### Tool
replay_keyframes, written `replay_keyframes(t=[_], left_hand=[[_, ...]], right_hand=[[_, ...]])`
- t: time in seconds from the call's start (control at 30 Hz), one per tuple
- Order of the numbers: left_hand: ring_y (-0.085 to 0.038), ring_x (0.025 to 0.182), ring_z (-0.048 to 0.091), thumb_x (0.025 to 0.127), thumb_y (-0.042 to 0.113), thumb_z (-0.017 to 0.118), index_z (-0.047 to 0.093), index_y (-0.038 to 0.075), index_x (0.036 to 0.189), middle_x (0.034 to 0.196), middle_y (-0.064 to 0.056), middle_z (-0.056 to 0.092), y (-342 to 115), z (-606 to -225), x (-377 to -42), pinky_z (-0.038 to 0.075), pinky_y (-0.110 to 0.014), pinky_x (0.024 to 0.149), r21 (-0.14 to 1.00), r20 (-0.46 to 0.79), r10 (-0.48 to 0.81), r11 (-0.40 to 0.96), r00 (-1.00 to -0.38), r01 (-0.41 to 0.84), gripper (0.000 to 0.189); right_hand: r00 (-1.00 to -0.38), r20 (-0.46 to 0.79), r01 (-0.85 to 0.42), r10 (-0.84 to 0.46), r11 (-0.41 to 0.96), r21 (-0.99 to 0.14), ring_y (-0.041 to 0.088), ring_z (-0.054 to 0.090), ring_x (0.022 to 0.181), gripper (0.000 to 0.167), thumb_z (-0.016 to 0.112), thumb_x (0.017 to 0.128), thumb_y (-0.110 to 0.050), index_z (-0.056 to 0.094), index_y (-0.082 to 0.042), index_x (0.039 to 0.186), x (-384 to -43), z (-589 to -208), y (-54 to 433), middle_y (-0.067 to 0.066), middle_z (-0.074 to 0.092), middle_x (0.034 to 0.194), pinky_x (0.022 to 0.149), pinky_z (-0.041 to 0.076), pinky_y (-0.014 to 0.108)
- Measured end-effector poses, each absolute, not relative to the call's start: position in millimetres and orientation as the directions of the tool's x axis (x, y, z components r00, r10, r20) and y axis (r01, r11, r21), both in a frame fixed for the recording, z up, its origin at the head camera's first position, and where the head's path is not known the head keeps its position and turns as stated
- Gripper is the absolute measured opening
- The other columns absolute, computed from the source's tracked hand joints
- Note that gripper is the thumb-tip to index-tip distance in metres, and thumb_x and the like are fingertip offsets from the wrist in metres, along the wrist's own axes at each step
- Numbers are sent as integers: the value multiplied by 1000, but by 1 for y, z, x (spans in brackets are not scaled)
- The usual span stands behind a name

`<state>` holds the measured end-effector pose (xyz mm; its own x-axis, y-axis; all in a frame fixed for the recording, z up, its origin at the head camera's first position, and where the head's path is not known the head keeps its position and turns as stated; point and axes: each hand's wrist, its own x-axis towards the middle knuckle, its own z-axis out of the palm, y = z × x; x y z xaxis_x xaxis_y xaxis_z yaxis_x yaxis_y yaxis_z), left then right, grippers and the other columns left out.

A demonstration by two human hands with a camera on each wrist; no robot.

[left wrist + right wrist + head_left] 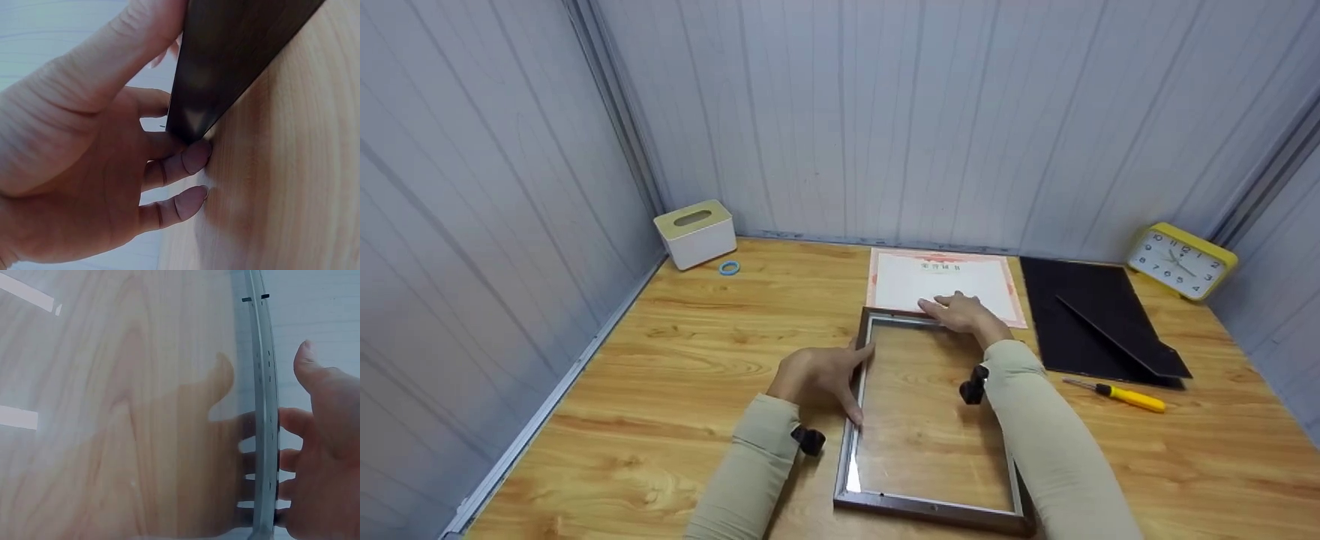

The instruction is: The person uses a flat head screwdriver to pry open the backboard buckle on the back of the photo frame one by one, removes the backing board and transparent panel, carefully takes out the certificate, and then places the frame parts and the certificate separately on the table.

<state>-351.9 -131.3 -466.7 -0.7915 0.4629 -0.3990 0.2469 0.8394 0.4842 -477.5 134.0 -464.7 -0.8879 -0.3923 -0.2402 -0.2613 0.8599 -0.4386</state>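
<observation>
A dark picture frame (937,511) with a silvery inner edge and a clear pane (937,420) lies on the wooden table. At its left side, my left hand (821,371) grips the bar, with the thumb over the top and other fingers against the outer side. In the left wrist view, fingertips (197,157) reach down beside the bar's lower edge. My right hand (964,313) is at the far bar, its fingers touching the outer side and its thumb (306,363) raised clear. The pane mirrors this hand in the right wrist view.
Beyond the frame lies a red-bordered certificate (907,281). To the right are a black backing board (1072,300) with a raised flap and a yellow screwdriver (1136,397). A yellow clock (1181,262), a tissue box (697,236) and a blue ring (729,268) stand near the walls.
</observation>
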Motion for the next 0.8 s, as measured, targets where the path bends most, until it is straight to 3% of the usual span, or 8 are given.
replay_keyframes(t=[0.27, 0.47, 0.57, 0.63, 0.7, 0.8], left_hand=[[-26, 151, 6, 60, 59, 89, 5, 20, 163, 166, -12, -1, -130, -467, -352, 13, -41, 121, 476, -414, 451, 848, -791, 235, 138], [-26, 151, 5, 62, 59, 88, 5, 18, 163, 166, -13, -1, -132, -467, -352, 13, -43, 121, 480, -411, 450, 846, -793, 231, 137], [-26, 151, 5, 65, 57, 88, 4, 16, 162, 166, -14, -3, -133, -469, -351, 13, -43, 121, 493, -417, 458, 840, -785, 228, 135], [-27, 151, 4, 66, 56, 87, 4, 16, 162, 166, -15, -4, -134, -469, -350, 12, -44, 121, 497, -422, 460, 838, -781, 224, 134], [-27, 151, 6, 66, 57, 87, 6, 18, 163, 166, -14, -3, -133, -468, -349, 13, -45, 121, 486, -426, 449, 846, -785, 220, 132], [-27, 151, 2, 67, 55, 88, 4, 18, 163, 166, -14, -7, -131, -466, -347, 11, -45, 121, 495, -425, 445, 843, -788, 210, 133]], right_hand=[[-875, -164, -337, -455, 817, -468, 49, 25, 143, 75, 35, 105, -56, 35, 1, 153, -463, -446, 168, 34, 28, 154, 116, 22, 58], [-847, -163, -369, -507, 780, -506, 47, 23, 144, 78, 44, 103, -56, 28, -1, 156, -421, -445, 209, 29, 26, 158, 115, 23, 60], [-830, -185, -366, -525, 765, -529, 46, 30, 142, 83, 52, 101, -54, 24, 0, 157, -394, -448, 224, 29, 29, 156, 113, 28, 59], [-819, -202, -345, -538, 741, -577, 46, 45, 132, 84, 58, 100, -46, 21, 2, 157, -377, -451, 230, 34, 39, 148, 105, 41, 56], [-816, -212, -298, -538, 704, -645, 45, 50, 127, 82, 62, 100, -36, 19, 4, 157, -363, -454, 234, 37, 41, 145, 95, 51, 50], [-822, -178, -257, -541, 631, -732, 48, 50, 126, 78, 68, 97, -13, 20, 12, 153, -349, -459, 235, 40, 42, 141, 84, 57, 42]])
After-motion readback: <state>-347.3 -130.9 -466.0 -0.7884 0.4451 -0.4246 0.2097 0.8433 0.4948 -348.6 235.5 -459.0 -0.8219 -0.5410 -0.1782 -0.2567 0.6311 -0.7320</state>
